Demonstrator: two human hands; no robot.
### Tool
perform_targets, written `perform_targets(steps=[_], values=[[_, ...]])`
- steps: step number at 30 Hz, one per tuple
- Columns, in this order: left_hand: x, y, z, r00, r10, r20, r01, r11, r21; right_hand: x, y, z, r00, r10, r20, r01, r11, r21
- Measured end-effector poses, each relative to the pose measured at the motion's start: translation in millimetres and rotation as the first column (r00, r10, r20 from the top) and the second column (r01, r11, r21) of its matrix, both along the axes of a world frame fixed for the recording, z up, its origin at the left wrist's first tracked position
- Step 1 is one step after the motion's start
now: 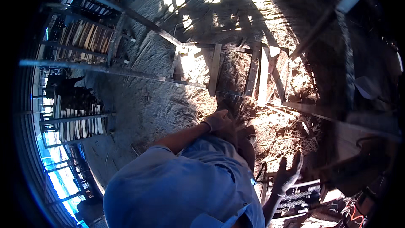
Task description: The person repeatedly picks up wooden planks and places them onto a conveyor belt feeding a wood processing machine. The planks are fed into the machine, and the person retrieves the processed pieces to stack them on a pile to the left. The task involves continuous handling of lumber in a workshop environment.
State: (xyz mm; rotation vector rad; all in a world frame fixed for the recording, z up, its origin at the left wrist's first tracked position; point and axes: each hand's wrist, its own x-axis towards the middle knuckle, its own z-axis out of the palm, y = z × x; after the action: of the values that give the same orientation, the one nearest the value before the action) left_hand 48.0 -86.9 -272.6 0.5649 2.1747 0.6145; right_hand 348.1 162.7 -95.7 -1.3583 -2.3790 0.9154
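Observation:
My left hand [218, 120], in a pale glove, is low in front of me against my dark trouser leg. Its fingers are in shade and mostly turned away, so their closure is unclear. Out to the right, my right hand [287, 175] is raised with the gloved fingers spread and nothing between them. Beneath and beside it is dark machinery [301, 196] with ribbed metal parts. Ahead of my feet lies a frame with crosswise bars [215, 69], partly in bright sun.
Long rails [126, 72] run from the frame to the left. Stacks of wooden slats [82, 38] stand on racks there, with another slat stack [82, 124] nearer. Wood debris [291, 131] covers the ground at right. An orange cable [356, 215] shows at lower right.

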Motion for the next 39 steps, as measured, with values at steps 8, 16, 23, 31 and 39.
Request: perform_targets(steps=[8,16,23,31,39], values=[[-42,4,-59,0.985,0.087,0.149,-0.083,0.996,-0.035,-165,5,-187,0.971,0.175,0.16,-0.094,0.904,-0.416],[-131,29,-160,0.812,0.223,0.539,-0.208,0.974,-0.091,-297,58,-459,0.987,0.149,0.066,-0.112,0.915,-0.387],[-222,172,-264,0.598,0.265,0.756,-0.307,0.948,-0.09,-372,86,-574,0.986,-0.041,0.161,0.083,0.962,-0.261],[-207,195,-389,0.663,0.404,0.631,-0.547,0.836,0.039,-386,88,-516,0.911,-0.356,-0.209,0.179,0.796,-0.578],[-208,191,-383,0.581,0.377,0.722,-0.693,0.694,0.195,-384,67,-590,0.991,0.015,-0.136,-0.057,0.946,-0.318]])
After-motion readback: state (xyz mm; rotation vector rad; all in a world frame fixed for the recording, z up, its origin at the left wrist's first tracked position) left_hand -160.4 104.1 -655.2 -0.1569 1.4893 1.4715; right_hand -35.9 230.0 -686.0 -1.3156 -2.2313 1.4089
